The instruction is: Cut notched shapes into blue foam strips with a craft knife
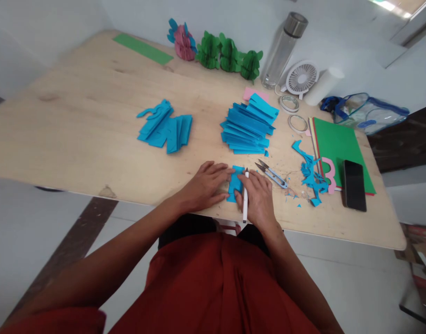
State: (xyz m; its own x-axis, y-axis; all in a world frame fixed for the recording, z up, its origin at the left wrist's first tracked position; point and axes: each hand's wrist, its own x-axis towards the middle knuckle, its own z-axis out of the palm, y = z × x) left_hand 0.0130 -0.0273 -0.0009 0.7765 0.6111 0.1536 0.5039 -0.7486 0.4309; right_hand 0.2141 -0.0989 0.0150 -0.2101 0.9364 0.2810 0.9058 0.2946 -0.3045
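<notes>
A small blue piece of paper (236, 183) lies flat near the table's front edge between my two hands. My left hand (208, 185) rests on the table with fingers stretched out, their tips at the paper's left side. White pen (245, 199) sits in my right hand (258, 197), its dark tip pointing away from me. The fingertips of that same hand press on the paper's right side. Just right of it lie thread snips (272, 174) with blue handles. Beyond my hands is a fanned stack of blue paper strips (248, 125); further left are folded blue pieces (166, 127).
Paper scraps (312, 174), a pink cutout (329, 174), a phone (354, 185) and green sheets (341, 144) lie to the right. Behind stand a bottle (282, 51), a small fan (301, 78), tape rolls (288, 104) and green paper figures (229, 53). Green strip (142, 48) lies back left.
</notes>
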